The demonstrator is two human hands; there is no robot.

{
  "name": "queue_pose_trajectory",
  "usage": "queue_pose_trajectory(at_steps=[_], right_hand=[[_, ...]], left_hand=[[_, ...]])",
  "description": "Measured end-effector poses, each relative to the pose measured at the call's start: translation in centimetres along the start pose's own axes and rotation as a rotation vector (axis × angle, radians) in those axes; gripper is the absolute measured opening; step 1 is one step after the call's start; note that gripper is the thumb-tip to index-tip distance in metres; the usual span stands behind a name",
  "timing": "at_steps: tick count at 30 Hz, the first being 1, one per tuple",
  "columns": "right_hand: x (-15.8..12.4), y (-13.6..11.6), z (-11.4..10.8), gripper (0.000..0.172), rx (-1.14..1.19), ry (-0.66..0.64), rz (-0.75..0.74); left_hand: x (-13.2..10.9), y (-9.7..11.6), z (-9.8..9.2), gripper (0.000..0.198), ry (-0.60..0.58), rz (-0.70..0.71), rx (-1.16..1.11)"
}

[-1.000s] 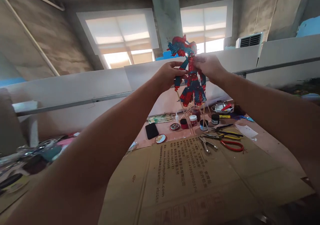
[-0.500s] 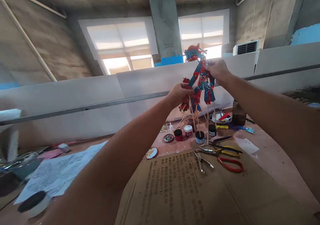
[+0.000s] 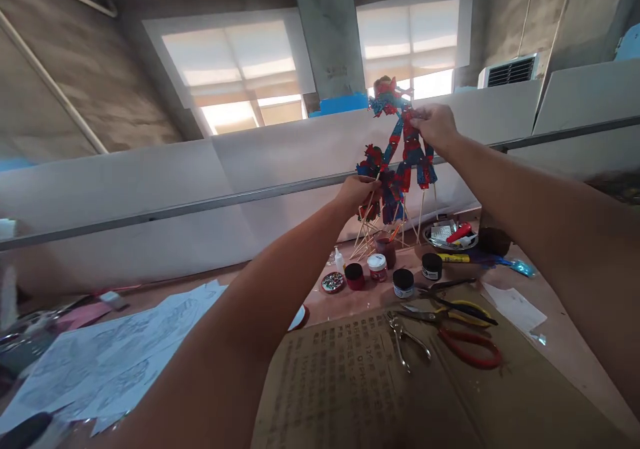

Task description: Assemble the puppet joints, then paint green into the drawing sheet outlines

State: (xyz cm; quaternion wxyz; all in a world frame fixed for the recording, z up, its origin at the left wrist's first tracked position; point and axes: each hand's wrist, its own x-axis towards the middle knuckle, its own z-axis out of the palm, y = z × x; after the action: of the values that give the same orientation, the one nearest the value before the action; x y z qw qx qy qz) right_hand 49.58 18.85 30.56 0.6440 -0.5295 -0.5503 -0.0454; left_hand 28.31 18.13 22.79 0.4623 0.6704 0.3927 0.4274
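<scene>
A jointed red and blue figure on thin sticks, like a shadow puppet (image 3: pixel 412 144), stands upright near the white wall panel. My right hand (image 3: pixel 437 128) pinches it at the shoulder. My left hand (image 3: pixel 356 192) is closed lower down on a thin wooden stick (image 3: pixel 373 192) by the puppet's arm. Close behind that hand are more red and blue pieces (image 3: pixel 393 199) on sticks; where one figure ends and another begins is hard to make out. Thin sticks run from the puppet's legs down toward the table.
Small paint jars (image 3: pixel 403 282), a dish of beads (image 3: pixel 333 282) and a metal tray (image 3: pixel 445 236) of tools sit below. Pliers (image 3: pixel 407 342) and red-handled scissors (image 3: pixel 473 349) lie on cardboard (image 3: pixel 340 396). Drawing sheets (image 3: pixel 140 342) cover the left side.
The puppet has moved back toward the wall, its leg sticks now behind the jars instead of in front of them. Both hands keep hold. My view has shifted slightly.
</scene>
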Motion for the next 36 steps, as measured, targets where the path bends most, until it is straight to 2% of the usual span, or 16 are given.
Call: queue_pose_trajectory(at_steps=[9, 18, 22, 27, 36], right_hand=[[0.7, 3.5, 3.8, 0.019, -0.112, -0.002, 0.056], [0.7, 6.7, 8.1, 0.006, -0.115, -0.004, 0.137], [0.9, 7.8, 9.0, 0.007, -0.108, -0.008, 0.140], [0.5, 9.3, 9.5, 0.011, -0.139, 0.005, 0.216], [-1.2, 10.5, 10.6, 0.011, -0.189, -0.066, 0.202]], left_hand=[[3.5, -1.5, -0.9, 0.012, 0.115, -0.001, 0.120], [4.4, -4.6, -2.2, 0.020, 0.179, -0.001, 0.199], [4.5, -4.8, -2.7, 0.019, 0.163, -0.006, 0.216], [4.6, -4.8, -2.6, 0.011, 0.137, -0.020, 0.225], [4.5, -5.8, -2.7, 0.015, 0.186, -0.064, 0.236]])
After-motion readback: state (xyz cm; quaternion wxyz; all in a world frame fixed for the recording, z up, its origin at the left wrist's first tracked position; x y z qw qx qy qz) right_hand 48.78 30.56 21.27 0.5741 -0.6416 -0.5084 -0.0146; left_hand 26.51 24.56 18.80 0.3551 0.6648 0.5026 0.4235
